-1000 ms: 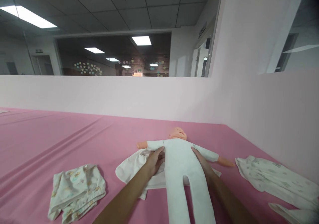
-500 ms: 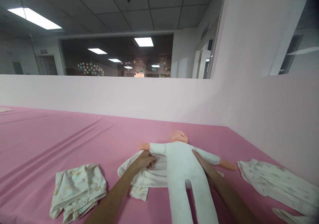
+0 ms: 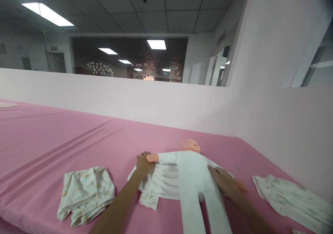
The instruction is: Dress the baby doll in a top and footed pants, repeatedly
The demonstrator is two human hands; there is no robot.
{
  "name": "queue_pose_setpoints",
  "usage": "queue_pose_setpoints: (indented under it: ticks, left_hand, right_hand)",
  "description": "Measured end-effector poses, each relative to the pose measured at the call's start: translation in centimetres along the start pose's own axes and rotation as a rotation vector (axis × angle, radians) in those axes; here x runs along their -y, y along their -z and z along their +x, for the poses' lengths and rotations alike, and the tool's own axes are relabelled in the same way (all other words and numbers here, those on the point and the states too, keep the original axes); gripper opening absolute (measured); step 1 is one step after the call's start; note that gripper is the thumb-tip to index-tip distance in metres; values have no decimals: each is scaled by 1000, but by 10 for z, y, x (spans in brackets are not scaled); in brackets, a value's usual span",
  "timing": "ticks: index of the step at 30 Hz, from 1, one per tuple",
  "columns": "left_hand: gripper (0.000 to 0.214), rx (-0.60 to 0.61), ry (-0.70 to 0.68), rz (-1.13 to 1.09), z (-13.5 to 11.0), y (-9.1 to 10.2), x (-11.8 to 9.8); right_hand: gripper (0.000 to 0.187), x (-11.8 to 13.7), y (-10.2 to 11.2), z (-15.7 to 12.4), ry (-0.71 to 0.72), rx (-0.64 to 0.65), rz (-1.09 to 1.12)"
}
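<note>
A baby doll in a white footed suit lies face up, its head away from me and its legs toward me. Under its left-side arm spreads a white baby shirt. My left hand is open, palm down on the shirt beside the doll's hand, fingers stretched out. My right hand grips the side of the doll's torso, one digit on the white suit; its other fingers are partly hidden. Much of the doll's right-side arm is behind that hand.
Folded printed baby clothes lie at the left. Another pale printed garment lies at the right, near the wall. A pink sheet covers the surface, bordered by a white wall with windows above.
My left hand has moved outward from the shirt's middle to beside the doll's hand, and its fingers have straightened. My right hand stays at the doll's side. The view has shifted slightly.
</note>
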State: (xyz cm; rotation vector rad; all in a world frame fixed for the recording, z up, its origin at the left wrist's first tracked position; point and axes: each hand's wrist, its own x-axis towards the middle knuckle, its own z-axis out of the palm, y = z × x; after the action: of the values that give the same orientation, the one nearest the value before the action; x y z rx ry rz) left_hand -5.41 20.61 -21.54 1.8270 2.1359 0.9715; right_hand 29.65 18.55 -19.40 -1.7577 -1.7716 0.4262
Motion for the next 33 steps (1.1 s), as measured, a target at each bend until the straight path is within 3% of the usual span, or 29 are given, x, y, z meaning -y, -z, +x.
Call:
queue_pose_setpoints:
  ticks: [2, 5, 9, 12, 18, 26, 30, 33]
  left_hand:
    - [10, 20, 21, -100, 2, 0, 1]
    - [13, 48, 32, -278, 3, 3, 0]
    - [15, 41, 20, -533, 4, 19, -7]
    - [15, 58, 49, -706, 4, 33, -18]
    - [15, 11, 103, -891, 1, 53, -41]
    - [11, -116, -34, -923, -13, 75, -67]
    - [3, -34, -178, -835, -30, 72, -87]
    - [2, 108, -315, -728, -45, 68, -99]
  right_hand:
    - [42, 21, 2, -1, 28, -68, -86]
    - [40, 66, -9, -1, 284, -95, -142]
    - [50, 126, -39, 5, 557, 85, -110]
    - [48, 152, -60, 14, 669, 209, -130]
    - [37, 155, -74, 26, 664, 228, -139]
    - [24, 157, -78, 29, 580, 115, -172]
    - [32, 162, -87, 30, 497, 85, -189]
    - [42, 162, -85, 34, 512, 94, -195]
